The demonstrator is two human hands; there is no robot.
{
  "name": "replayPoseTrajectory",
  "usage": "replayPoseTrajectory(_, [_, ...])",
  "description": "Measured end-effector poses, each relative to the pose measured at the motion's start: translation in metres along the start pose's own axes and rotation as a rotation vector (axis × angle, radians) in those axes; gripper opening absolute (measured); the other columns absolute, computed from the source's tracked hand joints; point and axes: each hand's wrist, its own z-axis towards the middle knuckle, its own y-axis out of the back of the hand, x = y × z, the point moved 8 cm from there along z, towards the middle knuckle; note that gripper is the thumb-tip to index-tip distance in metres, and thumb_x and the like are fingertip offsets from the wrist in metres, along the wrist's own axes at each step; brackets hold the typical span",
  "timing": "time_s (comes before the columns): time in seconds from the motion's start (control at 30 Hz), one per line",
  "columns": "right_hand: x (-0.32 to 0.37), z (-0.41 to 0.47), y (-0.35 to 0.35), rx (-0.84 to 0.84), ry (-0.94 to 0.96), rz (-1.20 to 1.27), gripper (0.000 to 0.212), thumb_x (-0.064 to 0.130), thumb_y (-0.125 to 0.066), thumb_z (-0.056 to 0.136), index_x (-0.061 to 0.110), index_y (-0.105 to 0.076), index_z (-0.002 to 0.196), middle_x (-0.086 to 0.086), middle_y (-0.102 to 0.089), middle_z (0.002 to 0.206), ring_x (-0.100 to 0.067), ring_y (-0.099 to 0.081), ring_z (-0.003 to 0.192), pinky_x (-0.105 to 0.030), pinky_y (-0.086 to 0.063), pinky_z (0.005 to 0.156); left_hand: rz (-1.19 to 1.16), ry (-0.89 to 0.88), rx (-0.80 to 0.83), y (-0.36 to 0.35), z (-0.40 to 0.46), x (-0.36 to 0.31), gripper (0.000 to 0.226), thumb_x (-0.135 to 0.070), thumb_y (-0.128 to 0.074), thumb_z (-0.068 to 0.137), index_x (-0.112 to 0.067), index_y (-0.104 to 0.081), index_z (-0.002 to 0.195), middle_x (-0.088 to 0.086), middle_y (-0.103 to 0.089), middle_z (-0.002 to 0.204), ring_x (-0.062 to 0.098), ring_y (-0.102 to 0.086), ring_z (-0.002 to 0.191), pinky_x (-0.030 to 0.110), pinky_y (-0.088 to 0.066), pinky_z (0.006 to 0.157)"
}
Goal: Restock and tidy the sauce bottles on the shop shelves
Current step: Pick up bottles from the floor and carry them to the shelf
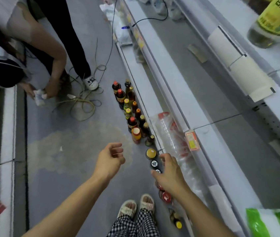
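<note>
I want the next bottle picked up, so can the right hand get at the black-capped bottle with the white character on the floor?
Probably yes. The right hand hovers open just beside the black-capped bottle, with nothing visible between them; the yellow-lidded jar stands close behind it.

The shelves (209, 106) are showing pale grey-white, and everything else is taking its colour against them. Along their foot, the sauce bottles (132, 108) are glowing dark brown and amber, topped with red, orange, yellow and gold caps. Nearest them, a black lid (154, 163) is carrying a white character. On the lowest shelf edge a yellow price tag (191, 140) is showing a red border, beside clear plastic wrap (171, 134) printed in red. High on the shelves a bottle (270, 21) is wearing a yellow label with black lettering. Below the shelves, black-and-white checked trousers (135, 224) are meeting cream sandals (135, 206) on the blue-grey floor (67, 151), which is blotched tan.
</note>
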Motion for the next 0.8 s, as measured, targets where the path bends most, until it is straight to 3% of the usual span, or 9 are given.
replayPoseTrajectory(0.23, [-0.025,0.049,-0.003,0.063,-0.025,-0.025,0.062,0.029,-0.069,0.081,0.017,-0.039,0.134,-0.005,-0.041,0.133,-0.022,-0.047,0.121,-0.035,-0.042,0.100,0.040,0.040,-0.079,-0.021,0.030,0.021,0.037,0.014,-0.050,0.087,-0.006,-0.051,0.118,0.010,-0.053,0.102,0.013,-0.050,0.078,0.012,-0.044,0.056])
replayPoseTrajectory(0.37, [-0.043,0.076,-0.008,0.042,-0.047,0.028,0.054,0.026,-0.072,0.080,0.021,-0.043,0.125,-0.003,-0.043,0.129,-0.022,-0.052,0.116,-0.038,-0.045,0.097,0.052,0.057,-0.088,-0.032,0.058,0.040,0.039,0.012,-0.052,0.086,-0.005,-0.052,0.120,0.012,-0.055,0.107,0.019,-0.053,0.086,0.019,-0.045,0.065])
replayPoseTrajectory(0.5, [-0.071,0.105,-0.029,0.027,-0.093,0.050,0.048,0.022,-0.071,0.079,0.020,-0.045,0.119,-0.001,-0.045,0.120,-0.021,-0.052,0.111,-0.031,-0.044,0.090,0.061,0.083,-0.062,-0.041,0.097,0.067,0.039,0.012,-0.053,0.085,-0.005,-0.051,0.121,0.010,-0.055,0.104,0.014,-0.051,0.077,0.015,-0.046,0.058])
replayPoseTrajectory(0.6, [-0.090,0.130,-0.056,0.020,-0.121,0.060,0.049,0.020,-0.071,0.079,0.017,-0.045,0.120,0.000,-0.043,0.116,-0.020,-0.051,0.112,-0.025,-0.040,0.087,0.075,0.080,-0.048,-0.047,0.133,0.088,0.040,0.011,-0.054,0.085,-0.006,-0.051,0.121,0.011,-0.055,0.106,0.015,-0.052,0.080,0.009,-0.045,0.053])
replayPoseTrajectory(0.8, [-0.121,0.189,-0.122,0.003,-0.189,0.059,0.055,0.021,-0.071,0.079,0.015,-0.044,0.126,-0.004,-0.046,0.124,-0.022,-0.049,0.116,-0.036,-0.043,0.097,0.150,0.073,0.031,-0.058,0.212,0.134,0.040,0.010,-0.056,0.084,-0.012,-0.051,0.118,0.006,-0.054,0.102,0.019,-0.053,0.087,0.015,-0.046,0.057])
